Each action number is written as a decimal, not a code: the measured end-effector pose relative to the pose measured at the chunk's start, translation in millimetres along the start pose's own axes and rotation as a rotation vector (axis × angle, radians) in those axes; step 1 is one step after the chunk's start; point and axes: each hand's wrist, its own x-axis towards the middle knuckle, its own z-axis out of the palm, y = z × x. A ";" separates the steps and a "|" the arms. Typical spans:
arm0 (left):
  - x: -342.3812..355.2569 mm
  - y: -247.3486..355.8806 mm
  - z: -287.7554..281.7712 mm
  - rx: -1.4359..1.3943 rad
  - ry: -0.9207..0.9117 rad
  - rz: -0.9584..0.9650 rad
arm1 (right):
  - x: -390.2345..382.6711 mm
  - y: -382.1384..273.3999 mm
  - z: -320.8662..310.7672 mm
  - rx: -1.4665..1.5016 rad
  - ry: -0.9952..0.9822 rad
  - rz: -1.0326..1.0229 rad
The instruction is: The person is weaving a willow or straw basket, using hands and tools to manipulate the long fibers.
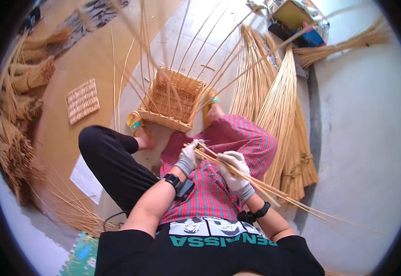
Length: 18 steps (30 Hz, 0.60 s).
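Both my hands wear white gloves and are closed around a few long, thin wicker rods [278,191] above my lap. My left hand [191,155] grips them near their ends, fingertips together. Farther along, my right hand [234,169] is wrapped round the same rods, whose long tails run off to the lower right. Beyond my hands, between my sandalled feet, a rectangular wicker basket [166,121] stands on the floor. Tall upright rods [200,43] fan up from its sides toward the camera, some of them blurred.
A square woven panel [83,102] lies left of the basket. Large rod bundles [281,101] spread along the right; more bundles [23,138] line the left. A paper sheet [86,178] and loose rods [78,215] lie by my left knee. A blue container [313,37] stands far right.
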 end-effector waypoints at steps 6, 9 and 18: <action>-5.3 -10.2 0.6 0.094 0.066 -0.093 | 53.1 55.2 18.0 0.316 -0.587 0.788; -4.4 -14.1 6.7 0.052 0.061 -0.069 | 72.1 67.1 53.2 0.248 -0.747 0.953; -11.3 -24.3 6.1 -0.056 0.252 -0.016 | 98.5 72.1 65.5 0.108 -0.969 1.075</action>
